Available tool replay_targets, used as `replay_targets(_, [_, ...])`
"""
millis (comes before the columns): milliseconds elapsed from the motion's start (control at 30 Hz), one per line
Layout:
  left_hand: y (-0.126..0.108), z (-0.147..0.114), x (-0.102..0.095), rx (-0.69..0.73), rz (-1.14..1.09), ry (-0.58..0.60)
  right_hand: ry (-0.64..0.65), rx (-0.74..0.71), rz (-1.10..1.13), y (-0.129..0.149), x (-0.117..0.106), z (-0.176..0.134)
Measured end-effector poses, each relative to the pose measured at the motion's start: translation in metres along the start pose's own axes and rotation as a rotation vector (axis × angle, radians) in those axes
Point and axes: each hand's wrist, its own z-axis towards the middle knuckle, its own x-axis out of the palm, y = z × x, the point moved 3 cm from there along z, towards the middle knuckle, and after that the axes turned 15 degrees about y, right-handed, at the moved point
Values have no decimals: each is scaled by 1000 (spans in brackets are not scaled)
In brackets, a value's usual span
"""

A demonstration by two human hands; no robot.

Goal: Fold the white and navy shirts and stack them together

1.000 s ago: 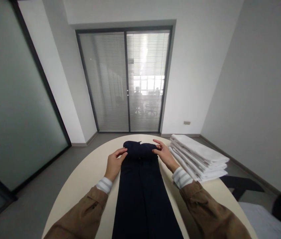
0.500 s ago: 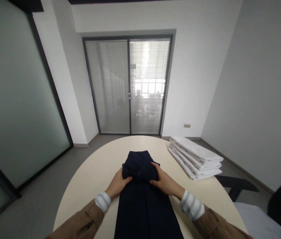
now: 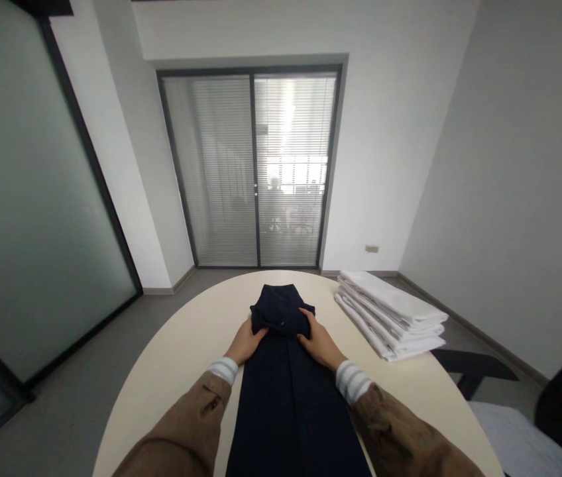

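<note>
A dark navy garment (image 3: 293,411) lies lengthwise on the table, running from the near edge toward the far side. Its far end is doubled over into a thick bundle with a small button-like spot on it; I cannot tell whether it is a shirt or trousers. My left hand (image 3: 246,342) grips the left edge of that bundle, thumb on top and the fingers partly hidden beneath. On the opposite edge, my right hand (image 3: 321,341) holds the bundle between thumb and fingers.
The round cream table (image 3: 181,351) carries a stack of folded white cloths (image 3: 390,315) at its back right. A dark chair part (image 3: 477,364) and a pale seat (image 3: 519,430) stand beyond the right edge. Glass doors with blinds (image 3: 256,172) are behind.
Both hands have moved forward, away from me, with the bundled end of the navy garment, which now sits nearer the table's far edge. The view has shifted slightly.
</note>
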Motion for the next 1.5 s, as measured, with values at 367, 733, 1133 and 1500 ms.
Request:
replay_targets(367, [-36, -30, -4, 65, -42, -37, -227, -116, -15, 21, -17, -15])
replay_targets(733, [-68, -74, -26, -8, -34, 192, -146, -218, 62, 68, -29, -64])
replay_targets(1133, [-70, -93, -5, 5, -36, 734, 311, -359, 41, 67, -40, -95])
replay_targets(1500, [-72, -95, -16, 78, -236, 790, 842, 42, 273, 59, -37, -117])
